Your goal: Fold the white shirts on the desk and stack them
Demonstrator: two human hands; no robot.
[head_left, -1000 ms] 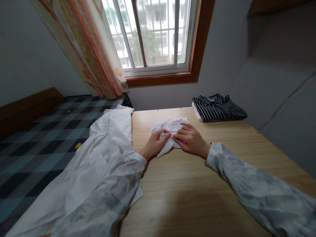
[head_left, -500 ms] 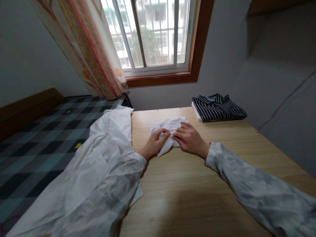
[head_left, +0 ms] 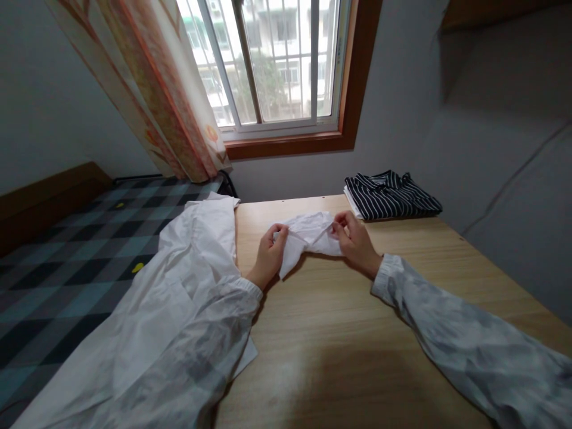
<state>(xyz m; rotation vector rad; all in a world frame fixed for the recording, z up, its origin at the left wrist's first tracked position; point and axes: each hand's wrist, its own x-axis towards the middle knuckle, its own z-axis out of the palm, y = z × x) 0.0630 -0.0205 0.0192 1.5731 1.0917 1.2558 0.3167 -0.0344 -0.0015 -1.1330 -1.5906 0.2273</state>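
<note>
A small white cloth is stretched between my hands above the far middle of the wooden table. My left hand pinches its left end between thumb and fingers. At its right end, my right hand grips the upper corner with bent fingertips. Creases run across the fabric, and a loose flap hangs down near my left hand. Beside and partly under my left sleeve lies a large white garment, spread along the table's left side. What kind of garment the small cloth is, I cannot tell.
A folded black-and-white striped garment rests on something white at the table's far right corner. To the left is a bed with a checked cover. Beyond the table are a window and a patterned curtain.
My hands have moved apart from the cloth's middle, the left one leftward and the right one rightward. The bunched cloth is now drawn out wider between them.
</note>
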